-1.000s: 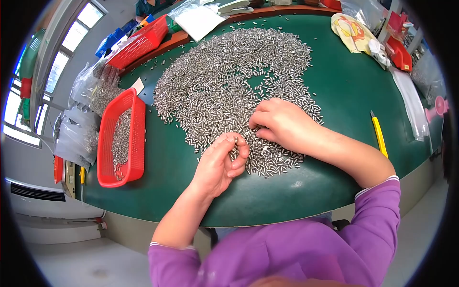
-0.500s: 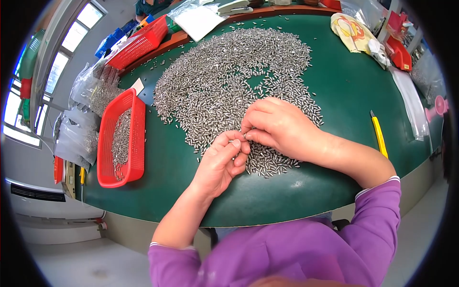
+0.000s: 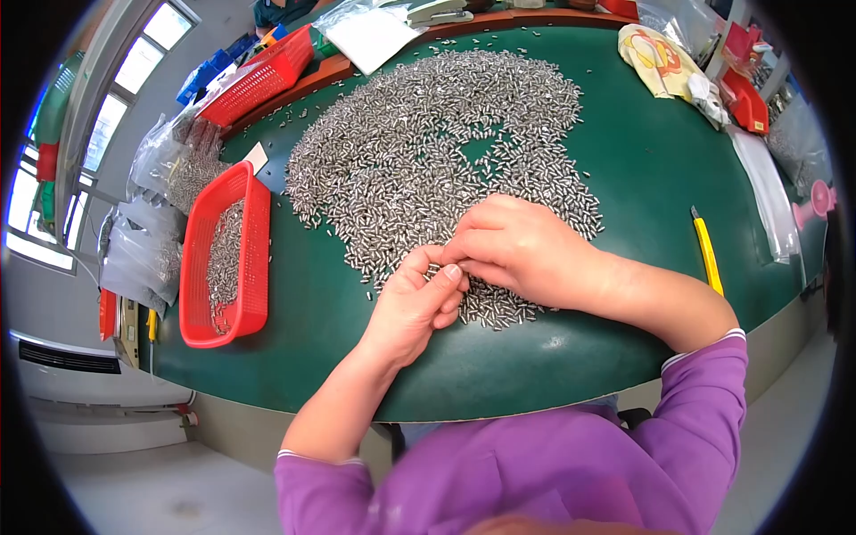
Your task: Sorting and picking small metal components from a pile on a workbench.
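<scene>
A broad heap of small, silvery metal pins or cylinders (image 3: pixel 383 169) is spread over the green tabletop (image 3: pixel 633 178). Above its near edge my two hands meet fingertip to fingertip. My left hand (image 3: pixel 415 299) is closed, thumb pressed toward the index finger. My right hand (image 3: pixel 526 245) pinches against it from the right, its fingers bent down. Whatever is between the fingertips is hidden by them. To the left stands a long red plastic basket (image 3: pixel 259 267) with more of the same metal pieces in its bottom.
A yellow utility knife (image 3: pixel 707 252) lies at right, near a clear plastic sleeve (image 3: pixel 765 192). Clear bags of metal pieces (image 3: pixel 147 259) sit beyond the basket. Another red basket (image 3: pixel 259 85) and a white sheet (image 3: pixel 370 37) are at the far left; a patterned yellow cloth (image 3: pixel 655 62) lies far right.
My right hand has shifted slightly down and left, its fingers now closer over the left thumb and index finger. The small piece glimpsed between the fingertips is now covered.
</scene>
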`<state>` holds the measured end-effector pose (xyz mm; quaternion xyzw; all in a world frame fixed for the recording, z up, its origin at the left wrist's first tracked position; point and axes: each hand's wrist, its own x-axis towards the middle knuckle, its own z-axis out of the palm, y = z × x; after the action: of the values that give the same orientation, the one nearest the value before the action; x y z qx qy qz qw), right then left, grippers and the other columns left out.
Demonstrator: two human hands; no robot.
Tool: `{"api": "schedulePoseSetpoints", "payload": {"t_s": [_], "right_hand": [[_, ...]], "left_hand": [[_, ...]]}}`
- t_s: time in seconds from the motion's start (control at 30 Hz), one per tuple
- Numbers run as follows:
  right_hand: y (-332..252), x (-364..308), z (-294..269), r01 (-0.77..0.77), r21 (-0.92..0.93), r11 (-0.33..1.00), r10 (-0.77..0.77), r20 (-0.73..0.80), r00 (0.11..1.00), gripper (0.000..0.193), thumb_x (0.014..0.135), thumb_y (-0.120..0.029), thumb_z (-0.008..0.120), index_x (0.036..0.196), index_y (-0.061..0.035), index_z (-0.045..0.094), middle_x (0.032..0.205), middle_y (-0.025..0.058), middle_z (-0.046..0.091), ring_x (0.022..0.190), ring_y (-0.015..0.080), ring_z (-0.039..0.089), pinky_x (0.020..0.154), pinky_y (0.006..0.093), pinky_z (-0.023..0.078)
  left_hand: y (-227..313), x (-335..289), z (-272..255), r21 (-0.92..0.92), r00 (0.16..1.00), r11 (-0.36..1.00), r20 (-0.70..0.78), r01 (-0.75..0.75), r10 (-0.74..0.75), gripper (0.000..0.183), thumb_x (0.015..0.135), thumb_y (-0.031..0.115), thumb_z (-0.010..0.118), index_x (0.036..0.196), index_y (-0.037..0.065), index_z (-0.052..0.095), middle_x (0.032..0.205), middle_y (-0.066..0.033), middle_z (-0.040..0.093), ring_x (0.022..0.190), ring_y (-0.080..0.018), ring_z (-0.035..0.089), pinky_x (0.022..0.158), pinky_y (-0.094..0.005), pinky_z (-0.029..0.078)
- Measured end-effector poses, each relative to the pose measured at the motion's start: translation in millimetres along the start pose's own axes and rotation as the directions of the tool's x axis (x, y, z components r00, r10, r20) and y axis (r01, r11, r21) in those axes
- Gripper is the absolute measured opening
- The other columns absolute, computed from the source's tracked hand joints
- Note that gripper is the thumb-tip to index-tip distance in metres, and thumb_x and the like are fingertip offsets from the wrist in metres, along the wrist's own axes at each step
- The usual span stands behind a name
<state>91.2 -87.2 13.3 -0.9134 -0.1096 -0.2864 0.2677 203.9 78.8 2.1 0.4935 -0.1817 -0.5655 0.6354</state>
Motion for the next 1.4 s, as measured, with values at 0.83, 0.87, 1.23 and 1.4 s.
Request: {"api": "schedulePoseSetpoints", "payload": {"t_s": [0.83, 0.87, 1.23, 1.4], "right_hand": [[-1.0, 6.1, -8.8, -0.190, 0.208, 0.959, 0.189, 0.024, 0.982, 0.013, 0.085, -0.009, 0.064, 0.098, -0.0069, 0.067, 0.090, 0.0084, 0.063, 0.088, 0.0261, 0.062, 0.077, 0.0364, 0.052], [-2.3, 6.9, -8.9, -0.176, 0.208, 0.962, 0.172, 0.034, 0.984, 0.015, 0.084, -0.005, 0.066, 0.099, -0.0063, 0.067, 0.089, 0.0077, 0.064, 0.086, 0.0247, 0.063, 0.074, 0.0354, 0.052], [-5.6, 3.6, -9.3, -0.208, 0.230, 0.951, 0.201, 0.052, 0.978, 0.012, 0.083, -0.009, 0.069, 0.094, -0.0060, 0.066, 0.089, 0.0073, 0.063, 0.085, 0.0239, 0.063, 0.073, 0.0345, 0.052], [-0.9, 6.7, -10.9, -0.231, 0.195, 0.953, 0.228, 0.037, 0.973, 0.012, 0.083, -0.012, 0.064, 0.094, -0.0064, 0.064, 0.089, 0.0106, 0.062, 0.085, 0.0285, 0.062, 0.075, 0.0381, 0.052]], "left_hand": [[2.5, -1.4, -5.1, -0.120, 0.990, 0.990, 0.114, -0.070, 0.084, 0.015, 0.101, 0.021, 0.044, 0.099, 0.007, 0.050, 0.086, -0.0071, 0.055, 0.061, -0.0095, 0.041, 0.048, -0.0209, 0.033], [2.5, -1.4, -5.7, -0.119, 0.990, 0.990, 0.113, -0.071, 0.084, 0.015, 0.101, 0.021, 0.044, 0.099, 0.007, 0.050, 0.086, -0.0071, 0.055, 0.061, -0.0095, 0.041, 0.048, -0.0209, 0.033], [-1.6, 0.5, -4.0, -0.088, 0.984, 0.994, 0.161, -0.067, 0.080, 0.012, 0.102, 0.019, 0.045, 0.101, 0.009, 0.051, 0.085, -0.0045, 0.058, 0.059, -0.0070, 0.044, 0.048, -0.0194, 0.033], [0.7, 0.8, -5.7, -0.088, 0.983, 0.992, 0.148, -0.094, 0.106, 0.016, 0.103, 0.023, 0.044, 0.102, 0.008, 0.050, 0.085, -0.0047, 0.055, 0.059, -0.0072, 0.041, 0.047, -0.0191, 0.031]]}}
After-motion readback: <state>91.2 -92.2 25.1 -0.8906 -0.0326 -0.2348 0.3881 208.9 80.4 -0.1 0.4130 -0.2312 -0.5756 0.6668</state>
